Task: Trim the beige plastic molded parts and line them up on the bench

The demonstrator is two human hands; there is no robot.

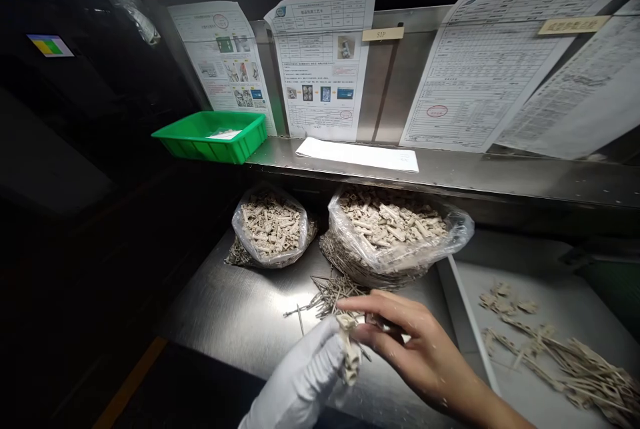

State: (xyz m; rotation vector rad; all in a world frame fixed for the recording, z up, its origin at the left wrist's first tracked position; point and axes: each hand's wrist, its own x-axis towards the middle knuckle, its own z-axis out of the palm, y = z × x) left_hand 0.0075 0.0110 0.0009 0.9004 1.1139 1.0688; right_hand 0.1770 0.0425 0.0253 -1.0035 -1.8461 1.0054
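My left hand [303,369], in a white glove, is closed around a small beige moulded plastic part [349,355] with hollow openings. My bare right hand [417,342] comes in from the right. Its index fingertip and thumb lie at the upper end of that part, with the other fingers curled behind and partly hidden. Just beyond both hands, a loose heap of thin sticks [333,294], like moulding runners, lies on the metal table [225,309].
Two clear plastic bags, a smaller one [304,215] and a larger one [463,225], hold many beige parts. At right, a grey tray [467,309] contains parts on runners [575,362]. A green bin [200,149] and folded paper [357,154] rest on the shelf [465,172] below posted sheets [325,69].
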